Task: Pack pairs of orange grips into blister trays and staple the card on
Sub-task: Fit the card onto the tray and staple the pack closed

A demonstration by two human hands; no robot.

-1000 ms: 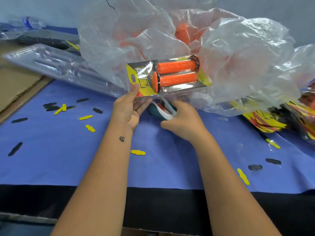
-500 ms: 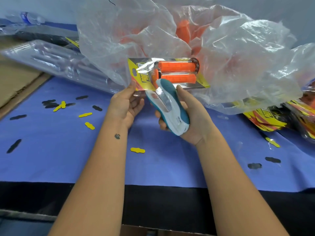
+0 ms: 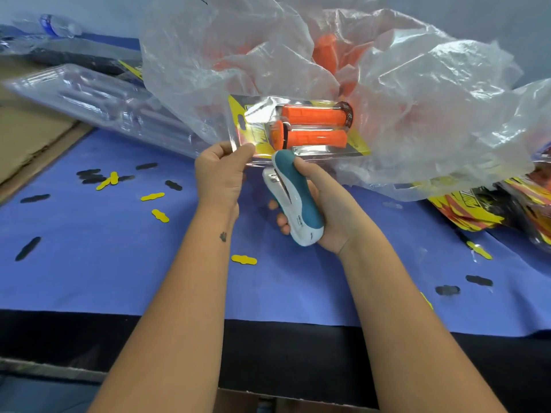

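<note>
Raised since before, right hand [image 3: 320, 210] grips stapler [image 3: 293, 198], nose hidden under blister pack [image 3: 301, 129] pinched by left fingers [image 3: 235, 152].

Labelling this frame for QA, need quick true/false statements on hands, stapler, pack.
1. The right hand grips the stapler. True.
2. The left hand lies flat on the blue cloth. False: it pinches the corner of the blister pack.
3. Two orange grips sit in the pack. True.
4. The stapler lies on the cloth. False: it is held up at the pack's near edge.
</note>
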